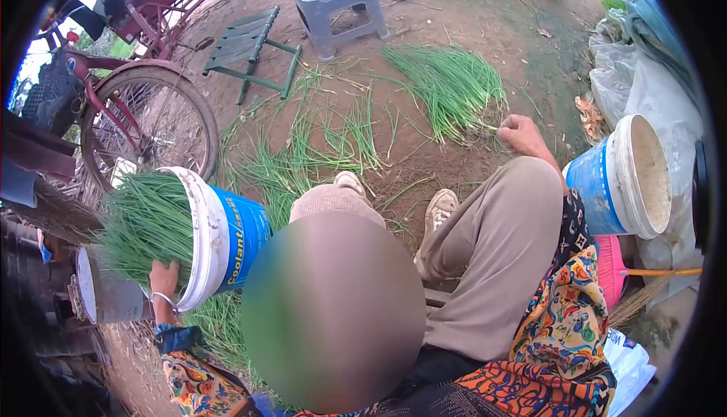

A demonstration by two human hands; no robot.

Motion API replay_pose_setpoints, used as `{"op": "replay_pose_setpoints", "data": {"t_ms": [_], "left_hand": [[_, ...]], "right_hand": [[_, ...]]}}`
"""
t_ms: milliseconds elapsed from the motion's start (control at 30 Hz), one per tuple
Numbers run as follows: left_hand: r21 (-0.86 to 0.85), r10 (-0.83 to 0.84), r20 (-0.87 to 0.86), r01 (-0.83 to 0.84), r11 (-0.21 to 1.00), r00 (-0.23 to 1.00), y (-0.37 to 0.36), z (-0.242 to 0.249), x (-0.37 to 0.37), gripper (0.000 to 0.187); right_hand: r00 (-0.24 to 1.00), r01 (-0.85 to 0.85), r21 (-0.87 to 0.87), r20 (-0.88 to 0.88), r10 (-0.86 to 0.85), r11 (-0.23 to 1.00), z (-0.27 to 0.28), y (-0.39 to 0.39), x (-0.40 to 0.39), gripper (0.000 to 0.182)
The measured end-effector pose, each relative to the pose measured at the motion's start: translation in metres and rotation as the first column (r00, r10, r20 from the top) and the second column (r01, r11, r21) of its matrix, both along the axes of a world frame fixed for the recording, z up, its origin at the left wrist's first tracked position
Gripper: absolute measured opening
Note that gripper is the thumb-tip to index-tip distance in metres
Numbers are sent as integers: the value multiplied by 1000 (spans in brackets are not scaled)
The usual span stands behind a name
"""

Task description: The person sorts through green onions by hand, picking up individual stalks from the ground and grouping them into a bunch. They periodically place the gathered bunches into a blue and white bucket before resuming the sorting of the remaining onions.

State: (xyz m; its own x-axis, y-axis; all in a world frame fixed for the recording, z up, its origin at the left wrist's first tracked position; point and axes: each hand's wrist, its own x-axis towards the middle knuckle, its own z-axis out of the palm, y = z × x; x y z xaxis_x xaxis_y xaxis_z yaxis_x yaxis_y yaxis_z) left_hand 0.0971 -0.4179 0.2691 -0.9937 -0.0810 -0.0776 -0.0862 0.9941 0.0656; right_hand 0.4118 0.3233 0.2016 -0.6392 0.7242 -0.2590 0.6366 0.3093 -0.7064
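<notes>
My left hand (164,279) is at the mouth of a blue and white bucket (241,239) on the left, against the long green stalks (148,216) that fill it. Its fingertips are hidden among the leaves. On the right, beyond my right knee, my right hand (521,135) is closed, its fingers pinched at the root end of a thin stalk. Just past it a fanned pile of green stalks (447,87) lies on the soil, roots towards me. More loose stalks (303,140) are scattered on the ground ahead and to the left.
A red bicycle (148,68), a folding stool (246,49) and a grey plastic stool (337,4) stand ahead. To the right are another bucket (598,182), a pink dustpan (610,265) and plastic sheeting (666,106). A blurred disc covers the lower middle of the view.
</notes>
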Motion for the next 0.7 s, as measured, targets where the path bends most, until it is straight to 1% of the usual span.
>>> {"op": "replay_pose_setpoints", "data": {"t_ms": [100, 133, 200, 233, 267, 300, 333, 400, 433, 467, 500, 533, 567, 600, 667, 700], "left_hand": [[14, -7, 122, 5, 1000, 993, 3, 10, 6, 51], [-77, -103, 20, 105, 991, 994, -20, -6, -2, 55], [93, -106, 75, 99, 991, 991, -49, -14, -15, 53], [5, -77, 92, 77, 997, 993, -46, -9, -9, 49], [-82, -45, 104, 53, 995, 994, -29, 8, -2, 46], [-285, -66, 118, 97, 954, 991, 25, 45, 24, 44], [-374, -71, 62, 89, 923, 996, 55, 68, 37, 41], [-543, -105, -30, 72, 837, 994, 104, 99, 57, 37], [-518, -202, -87, 129, 846, 976, 138, 115, 68, 34], [-493, -287, -152, 179, 851, 946, 172, 125, 78, 31], [-344, -339, -147, 274, 898, 929, 207, 126, 84, 28], [-185, -397, -153, 368, 911, 905, 239, 123, 84, 25], [-59, -490, -87, 487, 872, 867, 265, 111, 76, 24], [84, -590, -31, 590, 803, 807, 291, 91, 66, 23], [255, -781, 55, 748, 613, 622, 346, 40, 44, 23], [239, -874, 34, 845, 478, 485, 371, 8, 32, 23]], "right_hand": [[967, -172, 85, 203, 151, 981, -59, 8, 27, 26], [945, -228, 95, 262, 196, 969, -76, 8, 35, 26], [920, -262, 70, 318, 228, 963, -97, 8, 42, 27], [916, -261, 49, 327, 232, 964, -104, 9, 43, 27], [916, -246, 25, 332, 224, 969, -108, 10, 42, 28], [921, -223, 3, 329, 210, 975, -111, 10, 41, 28], [928, -199, -13, 320, 193, 980, -112, 11, 41, 28], [935, -171, -37, 311, 174, 985, -112, 11, 38, 29], [929, -178, -41, 323, 181, 983, -101, 3, 32, 28], [925, -162, -72, 336, 177, 984, -105, 3, 27, 29], [924, -146, -102, 341, 173, 984, -110, 2, 20, 29], [924, -123, -132, 346, 162, 984, -114, 0, 13, 30], [924, -68, -232, 352, 149, 970, -107, -8, 4, 30], [928, -141, -189, 317, 196, 972, -113, -9, -4, 30], [921, -268, -94, 268, 284, 959, -127, -7, -12, 31], [926, -262, -92, 257, 277, 961, -133, -8, -15, 32]]}}
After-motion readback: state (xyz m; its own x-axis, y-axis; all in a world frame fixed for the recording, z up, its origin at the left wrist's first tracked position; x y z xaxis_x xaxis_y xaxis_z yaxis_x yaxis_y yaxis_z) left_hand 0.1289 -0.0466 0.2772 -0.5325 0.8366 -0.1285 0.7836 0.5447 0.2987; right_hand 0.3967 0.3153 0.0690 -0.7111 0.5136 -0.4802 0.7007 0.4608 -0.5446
